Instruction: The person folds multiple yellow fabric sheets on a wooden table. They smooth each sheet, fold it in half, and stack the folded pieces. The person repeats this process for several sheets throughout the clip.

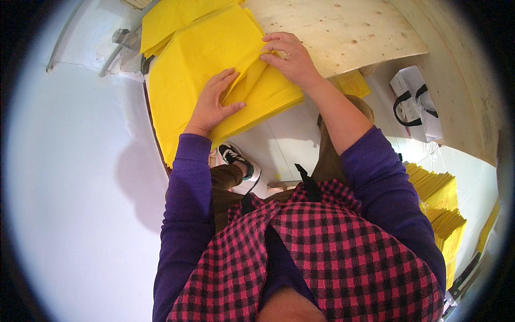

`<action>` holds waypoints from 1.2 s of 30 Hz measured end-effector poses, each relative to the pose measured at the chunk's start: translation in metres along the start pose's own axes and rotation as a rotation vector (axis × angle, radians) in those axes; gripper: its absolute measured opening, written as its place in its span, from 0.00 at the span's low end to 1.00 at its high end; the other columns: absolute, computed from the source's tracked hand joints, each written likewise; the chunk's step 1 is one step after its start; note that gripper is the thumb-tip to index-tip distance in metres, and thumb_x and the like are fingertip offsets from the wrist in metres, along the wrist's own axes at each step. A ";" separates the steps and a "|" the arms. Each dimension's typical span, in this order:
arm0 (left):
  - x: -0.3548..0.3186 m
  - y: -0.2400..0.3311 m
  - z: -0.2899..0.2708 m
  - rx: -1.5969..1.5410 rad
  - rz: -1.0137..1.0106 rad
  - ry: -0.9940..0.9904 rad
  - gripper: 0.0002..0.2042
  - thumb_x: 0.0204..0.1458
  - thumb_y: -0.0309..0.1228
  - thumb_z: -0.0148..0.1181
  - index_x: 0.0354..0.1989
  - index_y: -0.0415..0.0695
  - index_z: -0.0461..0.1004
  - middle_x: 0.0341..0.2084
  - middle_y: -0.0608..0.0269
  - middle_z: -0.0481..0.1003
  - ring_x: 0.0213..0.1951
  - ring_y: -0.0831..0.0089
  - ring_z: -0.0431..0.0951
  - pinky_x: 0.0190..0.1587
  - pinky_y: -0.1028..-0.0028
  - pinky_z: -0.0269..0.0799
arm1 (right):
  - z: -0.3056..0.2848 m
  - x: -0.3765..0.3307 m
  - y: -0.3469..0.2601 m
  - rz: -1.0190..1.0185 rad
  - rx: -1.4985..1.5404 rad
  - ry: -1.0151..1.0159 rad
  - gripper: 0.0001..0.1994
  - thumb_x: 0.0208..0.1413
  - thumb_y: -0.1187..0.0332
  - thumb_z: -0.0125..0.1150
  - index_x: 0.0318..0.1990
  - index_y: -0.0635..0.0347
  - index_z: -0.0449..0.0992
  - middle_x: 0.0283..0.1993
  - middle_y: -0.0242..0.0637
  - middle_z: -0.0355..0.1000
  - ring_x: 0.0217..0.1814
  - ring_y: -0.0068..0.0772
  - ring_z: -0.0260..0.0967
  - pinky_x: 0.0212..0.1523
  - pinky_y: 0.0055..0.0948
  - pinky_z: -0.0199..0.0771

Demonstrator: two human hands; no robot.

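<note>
The left hand (214, 104) lies flat and spread on the yellow sheets (182, 64) on the counter (343, 32) — the right hand (289, 56) pinches one sheet's edge, the fold only half made, many stacks (440, 204) waiting.

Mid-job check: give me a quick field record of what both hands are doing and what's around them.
left hand: flat, palm down on the yellow sheets
right hand: pinching the folded edge of the top yellow sheet
surface: plywood table under the sheets
nearby: more yellow stacks at the person's right; white bag with black handles on the floor
clothing: purple sleeves, checked apron
</note>
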State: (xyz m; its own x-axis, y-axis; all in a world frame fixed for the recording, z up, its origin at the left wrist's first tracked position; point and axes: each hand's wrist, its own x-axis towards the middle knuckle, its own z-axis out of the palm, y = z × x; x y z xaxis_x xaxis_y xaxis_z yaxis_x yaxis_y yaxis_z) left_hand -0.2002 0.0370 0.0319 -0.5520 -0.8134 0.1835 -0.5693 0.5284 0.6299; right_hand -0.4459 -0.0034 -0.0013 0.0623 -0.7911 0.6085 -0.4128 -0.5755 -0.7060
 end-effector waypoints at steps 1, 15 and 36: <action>0.000 0.000 0.000 0.003 -0.002 -0.001 0.34 0.41 0.43 0.68 0.58 0.41 0.67 0.59 0.49 0.64 0.61 0.54 0.61 0.64 0.64 0.54 | 0.000 0.000 0.000 -0.024 0.017 0.000 0.09 0.46 0.66 0.67 0.35 0.56 0.77 0.51 0.35 0.71 0.56 0.39 0.64 0.58 0.34 0.63; -0.002 -0.004 0.001 0.062 0.025 0.020 0.28 0.45 0.37 0.63 0.57 0.42 0.69 0.58 0.49 0.65 0.61 0.53 0.62 0.64 0.63 0.54 | -0.049 -0.006 -0.013 0.113 -0.130 -0.227 0.37 0.32 0.67 0.74 0.55 0.56 0.65 0.59 0.47 0.61 0.64 0.47 0.56 0.66 0.37 0.56; -0.002 -0.004 0.002 0.085 0.047 0.024 0.27 0.46 0.36 0.63 0.57 0.42 0.69 0.58 0.49 0.65 0.60 0.53 0.62 0.64 0.64 0.55 | -0.047 -0.027 -0.008 0.265 -0.109 -0.405 0.42 0.40 0.63 0.68 0.66 0.50 0.55 0.68 0.50 0.52 0.70 0.49 0.49 0.69 0.40 0.49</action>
State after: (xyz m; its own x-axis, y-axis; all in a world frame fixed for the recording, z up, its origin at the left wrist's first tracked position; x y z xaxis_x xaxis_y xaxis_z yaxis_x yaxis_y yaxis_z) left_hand -0.1978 0.0368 0.0279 -0.5649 -0.7925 0.2298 -0.5933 0.5837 0.5543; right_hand -0.4875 0.0325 0.0044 0.2813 -0.9368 0.2081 -0.5535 -0.3355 -0.7623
